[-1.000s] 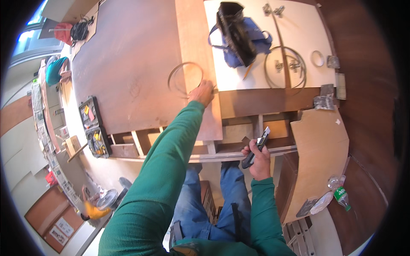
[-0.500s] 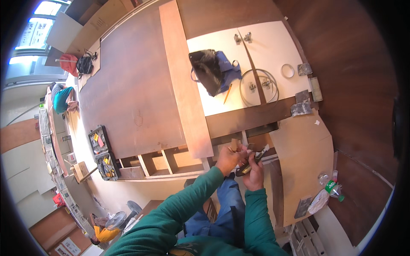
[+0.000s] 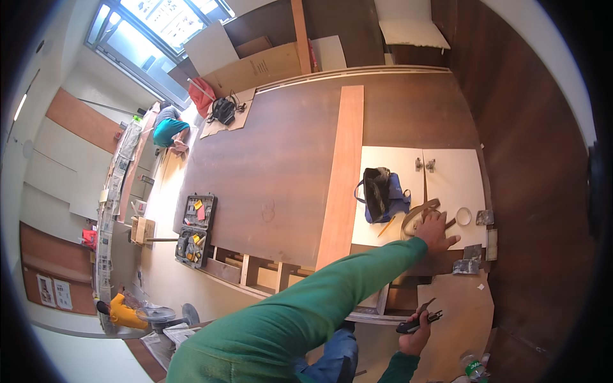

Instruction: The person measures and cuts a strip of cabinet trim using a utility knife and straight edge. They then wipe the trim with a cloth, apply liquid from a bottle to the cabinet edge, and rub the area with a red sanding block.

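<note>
My left hand (image 3: 435,235) reaches onto a loose coil of brown strip (image 3: 424,207) lying on white panels (image 3: 454,175) at the right; its fingers are spread, touching the coil. Beside it are a light ring of tape (image 3: 463,216), a pencil (image 3: 385,226) and an open blue-and-black bag (image 3: 377,195). Lower down, my right hand (image 3: 415,333) is closed on a dark utility knife (image 3: 426,322), with a short brown strip sticking up beside the blade. Metal hinges (image 3: 430,166) are fixed near the panels' upper edge.
The large brown board (image 3: 271,166) carries a pale plank (image 3: 341,172) and open tool case (image 3: 195,230). Framing compartments (image 3: 265,276) line its near edge. A co-worker in teal shorts (image 3: 167,131) crouches at left; another in yellow (image 3: 128,313) is beside a fan (image 3: 155,314). A bottle (image 3: 474,369) lies low right.
The view has tilted up, showing more window and far wall. My left hand has moved from beside the knife out to the coil on the white panels; my right hand still holds the knife.
</note>
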A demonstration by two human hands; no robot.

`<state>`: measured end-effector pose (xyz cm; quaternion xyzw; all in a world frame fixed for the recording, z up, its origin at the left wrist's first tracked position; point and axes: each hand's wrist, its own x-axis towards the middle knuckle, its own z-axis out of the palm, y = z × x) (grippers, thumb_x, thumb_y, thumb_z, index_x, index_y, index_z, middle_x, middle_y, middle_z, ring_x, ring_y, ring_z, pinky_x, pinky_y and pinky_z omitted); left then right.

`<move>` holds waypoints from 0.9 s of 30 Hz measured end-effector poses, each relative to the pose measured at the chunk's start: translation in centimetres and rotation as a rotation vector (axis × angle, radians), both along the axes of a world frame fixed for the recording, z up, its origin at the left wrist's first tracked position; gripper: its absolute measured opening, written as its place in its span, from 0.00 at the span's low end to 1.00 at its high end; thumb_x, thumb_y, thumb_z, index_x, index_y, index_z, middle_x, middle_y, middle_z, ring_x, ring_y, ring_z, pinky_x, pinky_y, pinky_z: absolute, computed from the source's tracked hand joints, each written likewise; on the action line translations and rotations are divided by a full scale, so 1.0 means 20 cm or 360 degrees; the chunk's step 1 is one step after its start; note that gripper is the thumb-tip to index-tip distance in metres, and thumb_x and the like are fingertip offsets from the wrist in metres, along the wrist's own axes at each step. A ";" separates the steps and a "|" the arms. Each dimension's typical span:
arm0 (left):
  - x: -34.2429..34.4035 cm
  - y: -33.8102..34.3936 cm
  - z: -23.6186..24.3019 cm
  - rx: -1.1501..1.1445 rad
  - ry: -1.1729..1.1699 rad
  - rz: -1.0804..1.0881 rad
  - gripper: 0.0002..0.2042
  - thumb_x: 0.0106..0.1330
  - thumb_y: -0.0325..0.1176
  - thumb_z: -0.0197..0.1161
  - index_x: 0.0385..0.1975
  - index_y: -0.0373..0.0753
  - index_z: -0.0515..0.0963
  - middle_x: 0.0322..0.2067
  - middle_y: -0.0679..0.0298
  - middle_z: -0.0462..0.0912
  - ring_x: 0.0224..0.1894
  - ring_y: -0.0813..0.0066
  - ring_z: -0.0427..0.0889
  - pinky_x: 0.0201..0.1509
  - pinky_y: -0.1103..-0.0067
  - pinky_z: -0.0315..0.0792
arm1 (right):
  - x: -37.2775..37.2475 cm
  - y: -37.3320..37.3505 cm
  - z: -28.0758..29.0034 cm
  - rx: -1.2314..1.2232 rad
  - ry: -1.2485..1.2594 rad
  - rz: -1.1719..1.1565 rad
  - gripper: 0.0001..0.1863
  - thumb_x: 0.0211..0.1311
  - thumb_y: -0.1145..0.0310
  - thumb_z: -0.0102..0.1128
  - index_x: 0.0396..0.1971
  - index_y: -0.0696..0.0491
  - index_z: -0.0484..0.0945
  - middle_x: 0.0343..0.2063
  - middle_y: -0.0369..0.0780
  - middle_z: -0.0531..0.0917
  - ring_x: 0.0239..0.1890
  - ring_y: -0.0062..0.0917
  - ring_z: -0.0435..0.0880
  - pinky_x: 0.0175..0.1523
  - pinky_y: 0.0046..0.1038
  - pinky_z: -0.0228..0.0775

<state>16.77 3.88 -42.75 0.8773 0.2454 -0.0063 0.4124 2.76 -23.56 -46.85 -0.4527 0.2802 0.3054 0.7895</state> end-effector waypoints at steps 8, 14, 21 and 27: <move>-0.49 -0.16 0.44 -0.1128 -0.0498 -0.0185 0.32 0.78 0.49 0.65 0.71 0.32 0.71 0.59 0.51 0.84 0.60 0.60 0.85 0.66 0.68 0.77 | 0.14 0.10 0.46 -0.0032 -0.0307 0.0013 0.12 0.74 0.62 0.71 0.43 0.53 0.78 0.29 0.34 0.79 0.32 0.21 0.78 0.38 0.27 0.74; -1.25 -0.15 0.92 -0.1432 -0.0489 0.0133 0.28 0.79 0.41 0.67 0.71 0.32 0.70 0.50 0.55 0.87 0.46 0.77 0.86 0.49 0.78 0.80 | -0.13 0.51 1.11 -0.0253 -0.0803 0.0371 0.10 0.73 0.66 0.69 0.44 0.56 0.81 0.33 0.38 0.87 0.31 0.19 0.85 0.38 0.23 0.77; -1.92 0.13 1.38 -0.1415 -0.0651 0.0572 0.16 0.76 0.40 0.71 0.52 0.34 0.84 0.34 0.69 0.86 0.32 0.86 0.80 0.36 0.84 0.76 | -0.75 0.78 1.63 -0.0170 -0.1025 0.0834 0.13 0.75 0.66 0.64 0.51 0.59 0.81 0.36 0.43 0.90 0.26 0.20 0.84 0.32 0.23 0.77; -2.43 0.25 1.63 -0.1352 -0.0859 0.0792 0.13 0.74 0.41 0.72 0.46 0.37 0.85 0.34 0.71 0.86 0.31 0.85 0.80 0.36 0.84 0.76 | -1.15 0.86 1.80 0.0417 -0.0679 0.0740 0.19 0.74 0.68 0.62 0.58 0.62 0.77 0.47 0.52 0.88 0.25 0.19 0.81 0.27 0.22 0.77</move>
